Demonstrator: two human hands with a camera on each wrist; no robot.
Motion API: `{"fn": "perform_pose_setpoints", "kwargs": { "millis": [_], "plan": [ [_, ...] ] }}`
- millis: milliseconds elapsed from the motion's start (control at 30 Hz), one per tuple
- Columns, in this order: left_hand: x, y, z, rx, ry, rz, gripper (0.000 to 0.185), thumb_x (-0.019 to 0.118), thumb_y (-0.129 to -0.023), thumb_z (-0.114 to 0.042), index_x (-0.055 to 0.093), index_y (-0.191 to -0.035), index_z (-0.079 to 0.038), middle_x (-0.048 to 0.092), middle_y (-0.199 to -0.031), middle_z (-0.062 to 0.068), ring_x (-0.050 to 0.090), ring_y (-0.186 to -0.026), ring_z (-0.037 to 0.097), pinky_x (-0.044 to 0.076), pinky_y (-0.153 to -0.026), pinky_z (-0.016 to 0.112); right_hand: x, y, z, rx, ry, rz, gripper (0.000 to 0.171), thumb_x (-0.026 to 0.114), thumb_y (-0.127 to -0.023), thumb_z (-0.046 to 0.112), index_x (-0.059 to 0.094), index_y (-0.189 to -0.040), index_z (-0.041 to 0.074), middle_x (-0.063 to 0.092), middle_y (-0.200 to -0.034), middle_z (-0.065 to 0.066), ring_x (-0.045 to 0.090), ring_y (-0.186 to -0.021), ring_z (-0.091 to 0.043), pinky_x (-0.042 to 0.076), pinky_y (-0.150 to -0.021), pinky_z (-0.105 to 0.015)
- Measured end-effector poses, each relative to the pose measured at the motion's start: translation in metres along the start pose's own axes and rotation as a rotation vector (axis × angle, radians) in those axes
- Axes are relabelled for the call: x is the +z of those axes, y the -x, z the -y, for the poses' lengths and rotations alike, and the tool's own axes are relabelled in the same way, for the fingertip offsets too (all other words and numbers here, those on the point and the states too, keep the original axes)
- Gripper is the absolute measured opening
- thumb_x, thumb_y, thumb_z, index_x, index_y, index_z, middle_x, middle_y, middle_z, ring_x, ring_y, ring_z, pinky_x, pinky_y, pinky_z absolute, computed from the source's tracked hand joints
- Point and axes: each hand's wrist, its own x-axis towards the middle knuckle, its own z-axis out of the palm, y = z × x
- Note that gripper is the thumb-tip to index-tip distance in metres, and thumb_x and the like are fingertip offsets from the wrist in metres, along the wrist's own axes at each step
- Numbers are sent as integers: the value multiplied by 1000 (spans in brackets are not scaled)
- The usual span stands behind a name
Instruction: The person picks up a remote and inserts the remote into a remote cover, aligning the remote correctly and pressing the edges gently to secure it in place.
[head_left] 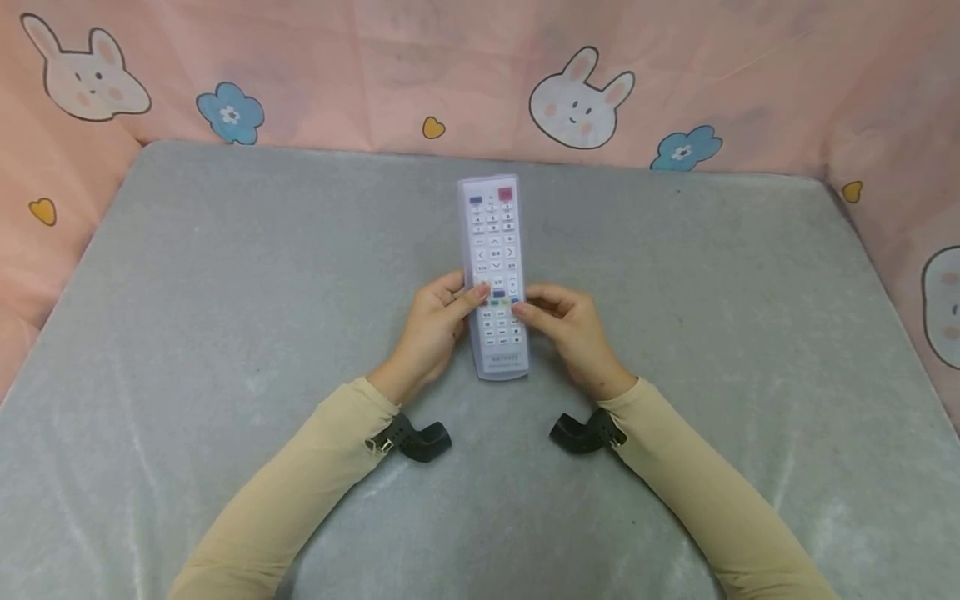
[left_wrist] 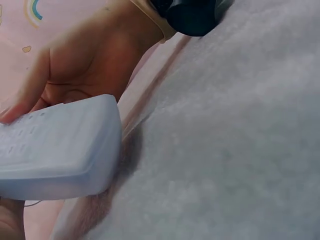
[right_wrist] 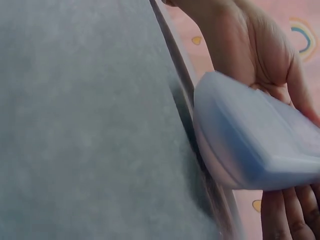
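A white remote control (head_left: 495, 250) with rows of buttons and a red key at its far end stands lengthwise between the two hands. It seems to sit in a translucent cover. The left hand (head_left: 429, 329) grips its left edge, thumb over the buttons and fingers partly hidden behind. From the right edge the right hand (head_left: 573, 333) pinches it, thumb on the coloured keys. The left wrist view has the near end of the remote (left_wrist: 65, 145) raised off the cloth; the right wrist view shows that end (right_wrist: 260, 130) blurred.
A grey cloth-covered table (head_left: 262, 292) lies under the hands. Behind it and at the sides hangs a pink curtain (head_left: 322, 75) with rabbits, flowers and hearts. Black curved mounts (head_left: 427, 442) stick out inward from both wrists, below the hands.
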Motion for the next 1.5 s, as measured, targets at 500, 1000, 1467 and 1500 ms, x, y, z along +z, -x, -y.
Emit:
{"fn": "perform_pose_setpoints", "kwargs": {
  "millis": [500, 1000, 1467, 1500],
  "plan": [
    [-5, -2, -2, -69, -26, 46, 38, 50, -94, 2, 43, -130, 13, 55, -122, 29, 65, -93, 14, 50, -91, 32, 1, -1, -8, 30, -116, -4, 24, 57, -88, -6, 58, -106, -22, 71, -84, 2, 66, -80, -12, 55, -73, -26],
    [-5, -6, 1, -150, -72, -70, 38, 53, -92, 4, 45, -128, 13, 55, -124, 29, 63, -97, 19, 52, -88, 29, -1, -3, -9, 147, -95, -28, 27, 60, -90, 2, 58, -109, -17, 70, -85, 0, 66, -77, -11, 56, -71, -26],
    [-20, -13, -7, -225, -419, 106, 62, 65, -84, 3, 36, -139, 8, 52, -131, 24, 55, -116, 31, 47, -95, 31, -1, -5, -12, 185, 22, -49, 30, 63, -88, 0, 57, -113, -16, 68, -92, -9, 65, -79, -11, 56, -70, -26],
    [-22, -13, -8, -222, -445, 115, 62, 66, -84, 2, 37, -138, 7, 54, -128, 24, 57, -114, 31, 48, -95, 30, -2, -5, -12, 184, 25, -52, 31, 63, -88, 0, 57, -114, -16, 68, -92, -10, 65, -79, -11, 56, -71, -26]
  ]
}}
